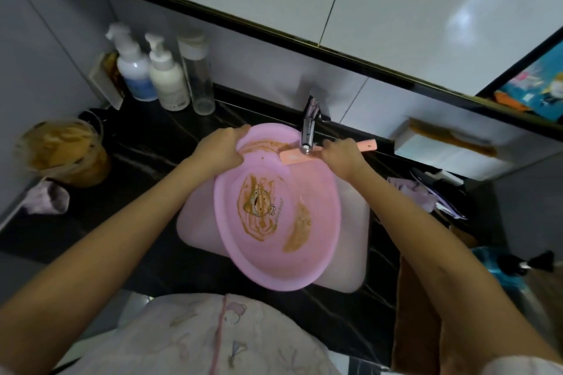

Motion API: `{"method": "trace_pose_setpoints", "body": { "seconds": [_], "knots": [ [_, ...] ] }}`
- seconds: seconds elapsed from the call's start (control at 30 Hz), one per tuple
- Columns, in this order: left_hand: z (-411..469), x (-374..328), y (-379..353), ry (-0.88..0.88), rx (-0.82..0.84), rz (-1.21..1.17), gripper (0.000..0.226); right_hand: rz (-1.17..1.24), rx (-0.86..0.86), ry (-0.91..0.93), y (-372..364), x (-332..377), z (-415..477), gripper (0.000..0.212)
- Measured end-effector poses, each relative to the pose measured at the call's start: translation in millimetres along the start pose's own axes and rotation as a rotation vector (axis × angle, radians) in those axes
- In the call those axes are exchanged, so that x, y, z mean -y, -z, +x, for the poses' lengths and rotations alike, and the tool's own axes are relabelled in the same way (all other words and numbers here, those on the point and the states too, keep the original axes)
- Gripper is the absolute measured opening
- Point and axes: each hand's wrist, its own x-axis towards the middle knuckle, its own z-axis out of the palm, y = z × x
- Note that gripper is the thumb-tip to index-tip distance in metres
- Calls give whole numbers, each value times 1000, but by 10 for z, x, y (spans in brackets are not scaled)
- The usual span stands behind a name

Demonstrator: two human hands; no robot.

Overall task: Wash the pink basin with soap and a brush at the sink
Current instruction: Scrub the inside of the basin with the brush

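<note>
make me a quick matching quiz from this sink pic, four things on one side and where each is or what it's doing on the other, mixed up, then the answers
Things:
1. left hand
2. right hand
3. basin
4. pump bottles

Places or states:
A. tilted in the sink, smeared brown
B. standing at the back left of the counter
C. gripping the basin's far rim
D. holding the pink brush under the tap

Pairs: 1-C, 2-D, 3-A, 4-B

The pink basin (283, 222), smeared with brown streaks, sits tilted over the sink (353, 240), a pink brush (292, 158) at its far rim.
</note>
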Motion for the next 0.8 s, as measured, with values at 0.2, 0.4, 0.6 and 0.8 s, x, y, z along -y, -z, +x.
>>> {"method": "trace_pose_setpoints", "body": {
  "seconds": [0.2,0.4,0.6,0.8],
  "knots": [
    [-3,5,-7,-8,31,19,69,10,228,17,-42,98,-26,35],
    [12,32,78,-23,18,71,69,124,108,-67,-170,93,-222,45],
    [-14,-12,54,-13,29,106,69,137,168,-51,-277,137,-91,45],
    [-9,5,46,-11,31,149,66,509,392,-227,-535,243,-260,38]
  ]
}}
